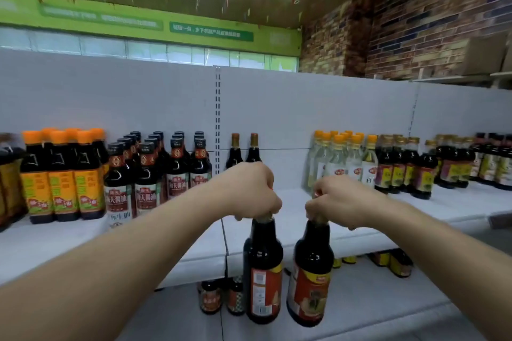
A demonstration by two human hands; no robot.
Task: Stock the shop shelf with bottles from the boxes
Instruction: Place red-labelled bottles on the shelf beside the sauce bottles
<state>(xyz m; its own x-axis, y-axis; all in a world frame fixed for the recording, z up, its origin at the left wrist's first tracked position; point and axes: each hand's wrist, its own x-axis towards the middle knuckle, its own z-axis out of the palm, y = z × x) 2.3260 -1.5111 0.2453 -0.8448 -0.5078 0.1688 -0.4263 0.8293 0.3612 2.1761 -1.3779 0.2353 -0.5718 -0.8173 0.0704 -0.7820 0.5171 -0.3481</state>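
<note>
My left hand (250,191) grips the neck of a dark sauce bottle with a red label (263,271), which hangs in front of the white shelf (277,230). My right hand (336,202) grips the neck of a second dark bottle with a red and yellow label (311,279), tilted slightly. Both bottles hang side by side before the shelf's front edge. Two matching dark bottles (243,151) stand at the back of the shelf, just behind my left hand. The caps of the held bottles are hidden by my fingers.
Orange-capped soy bottles (63,174) and dark-capped ones (155,171) fill the shelf's left. Clear vinegar bottles (340,158) and more dark bottles (410,169) stand on the right. Small jars (221,299) sit on the lower shelf. A brick wall rises at the right.
</note>
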